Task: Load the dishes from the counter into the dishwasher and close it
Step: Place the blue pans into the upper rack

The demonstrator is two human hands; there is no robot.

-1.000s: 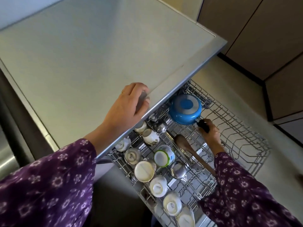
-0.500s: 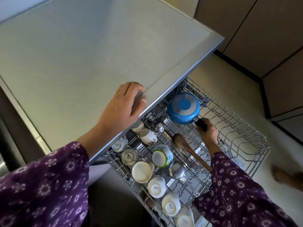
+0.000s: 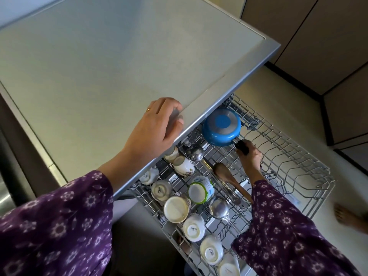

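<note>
A blue saucepan (image 3: 221,127) lies upside down at the far end of the pulled-out dishwasher rack (image 3: 288,168), partly under the counter edge. My right hand (image 3: 250,154) grips its black handle. My left hand (image 3: 157,124) rests on the grey counter (image 3: 99,66) at its front edge, fingers bent over the rim. In the rack sit several upturned white cups (image 3: 194,228), a green-rimmed mug (image 3: 201,189), a wooden spoon (image 3: 229,177) and steel ladles (image 3: 219,208).
The right half of the rack holds only bare wire tines. Beige cabinet doors (image 3: 328,46) stand at the right beyond a strip of floor. A bare foot (image 3: 346,216) shows on the floor at the right edge.
The blue saucepan has shifted slightly further under the counter edge with my right hand on its handle. My left hand has stayed on the counter. A foot has come into view at the right.
</note>
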